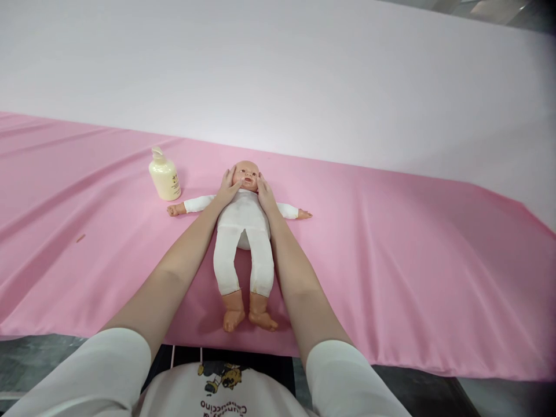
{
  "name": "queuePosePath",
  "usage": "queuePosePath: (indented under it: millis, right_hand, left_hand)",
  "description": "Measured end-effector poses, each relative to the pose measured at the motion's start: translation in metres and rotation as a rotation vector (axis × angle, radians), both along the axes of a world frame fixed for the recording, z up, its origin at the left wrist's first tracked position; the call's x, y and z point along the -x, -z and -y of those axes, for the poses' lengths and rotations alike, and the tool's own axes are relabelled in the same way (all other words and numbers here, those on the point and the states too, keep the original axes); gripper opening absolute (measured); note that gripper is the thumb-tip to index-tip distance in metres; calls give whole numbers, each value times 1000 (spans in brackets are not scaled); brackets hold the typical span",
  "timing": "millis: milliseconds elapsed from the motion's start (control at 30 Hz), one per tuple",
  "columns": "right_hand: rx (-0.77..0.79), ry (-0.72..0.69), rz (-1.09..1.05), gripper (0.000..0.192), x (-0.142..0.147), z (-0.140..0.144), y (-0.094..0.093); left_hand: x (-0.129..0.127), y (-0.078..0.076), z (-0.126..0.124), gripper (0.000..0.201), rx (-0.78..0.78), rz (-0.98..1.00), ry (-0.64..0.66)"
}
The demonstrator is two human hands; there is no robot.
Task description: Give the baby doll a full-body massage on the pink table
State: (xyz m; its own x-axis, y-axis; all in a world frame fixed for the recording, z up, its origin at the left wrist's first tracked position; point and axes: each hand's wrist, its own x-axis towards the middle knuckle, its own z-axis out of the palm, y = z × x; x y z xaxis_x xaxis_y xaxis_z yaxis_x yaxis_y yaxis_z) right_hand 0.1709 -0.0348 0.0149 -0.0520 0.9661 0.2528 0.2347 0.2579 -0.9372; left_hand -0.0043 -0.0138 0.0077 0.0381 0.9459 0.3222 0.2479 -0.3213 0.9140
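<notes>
A baby doll (244, 211) with a white cloth body lies on its back, its feet toward me and its arms stretched out sideways. My left hand (227, 188) rests flat along the left side of the doll's head, the thumb reaching across its cheek. Against the other side of the head lies my right hand (264, 192), fingers stretched out upward. Both palms touch the doll, and neither hand is wrapped round anything. Close to the doll's hand on the left stands a cream pump bottle (165, 178), upright.
A pink cloth (373, 260) with folds covers the table. Behind it rises a white wall or panel (278, 75). On the cloth at the left lies a small brownish strip (80, 238). The table's front edge runs just beyond the doll's feet, near my body.
</notes>
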Motion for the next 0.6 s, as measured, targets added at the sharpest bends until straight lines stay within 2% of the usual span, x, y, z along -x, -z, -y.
queuePosePath:
  millis: [67,133,233,367,467,600]
  right_hand:
    - [-3,0,47,100,0,4,-3]
    - [-27,-23,62,105,1,7,-6]
    - [-98,-77,59,99,2,9,-8]
    - [-182,-118,67,95,2,7,-7]
    - [-197,-110,87,92,3,4,-5]
    - [-177,-89,98,91,4,2,-3]
  left_hand:
    - [0,0,1,77,-36,-55,4]
    - [1,0,0,73,-77,-76,37]
    - [2,0,-2,63,-136,-90,88]
    - [1,-1,-4,55,-181,-99,73]
    - [-1,-1,-4,53,-204,-97,62]
    - [0,-2,-4,57,-152,-81,51]
